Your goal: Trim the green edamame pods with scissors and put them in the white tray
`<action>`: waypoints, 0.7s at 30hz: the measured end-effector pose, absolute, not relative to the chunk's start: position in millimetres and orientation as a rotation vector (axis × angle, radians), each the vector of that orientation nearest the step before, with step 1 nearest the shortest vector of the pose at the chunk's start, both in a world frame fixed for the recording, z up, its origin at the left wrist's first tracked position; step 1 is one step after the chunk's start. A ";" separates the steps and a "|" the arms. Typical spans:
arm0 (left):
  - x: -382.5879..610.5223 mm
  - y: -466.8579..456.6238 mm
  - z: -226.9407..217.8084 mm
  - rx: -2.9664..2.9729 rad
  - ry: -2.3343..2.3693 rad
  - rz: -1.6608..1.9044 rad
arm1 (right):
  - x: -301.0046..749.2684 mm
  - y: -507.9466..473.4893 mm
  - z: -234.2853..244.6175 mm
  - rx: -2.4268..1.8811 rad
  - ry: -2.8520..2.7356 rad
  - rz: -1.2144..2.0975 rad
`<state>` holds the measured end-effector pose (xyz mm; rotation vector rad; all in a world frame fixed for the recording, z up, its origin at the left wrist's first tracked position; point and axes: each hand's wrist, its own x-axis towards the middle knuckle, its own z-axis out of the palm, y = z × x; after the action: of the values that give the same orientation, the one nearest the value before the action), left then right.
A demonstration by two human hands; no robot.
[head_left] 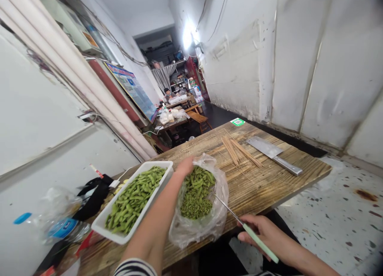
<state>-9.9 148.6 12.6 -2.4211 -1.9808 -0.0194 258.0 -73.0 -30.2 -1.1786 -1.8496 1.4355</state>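
Observation:
My left hand (186, 166) is at the far left rim of a clear plastic bag (221, 188), its fingers closed on the plastic and partly hidden. Inside the bag lie green soybean pods (202, 178), with a heap of small green clipped bits (194, 207) nearer me. My right hand (263, 234) grips a slim tool with a pale green handle (260, 244). Its thin metal end points into the bag's right side; seen edge-on, its exact kind is unclear. Left of my forearm, a white plastic tray (171, 167) holds many more pods (134, 200).
On the wooden table (311, 170), bamboo skewers (239, 150) and a cleaver (266, 147) lie beyond the bag. A water bottle (66, 228) lies at the left. Farther back are a person (168, 94), a cluttered table and a wooden bench (197, 116).

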 end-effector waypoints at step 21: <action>8.1 129.3 58.6 -2.362 -2.103 -0.431 | 253.9 -64.1 -44.7 -1.216 -1.907 1.370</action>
<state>8.1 129.3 58.6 -2.3617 -2.1030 -0.4306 253.9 -64.1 -44.7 -1.2158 -1.9074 1.3705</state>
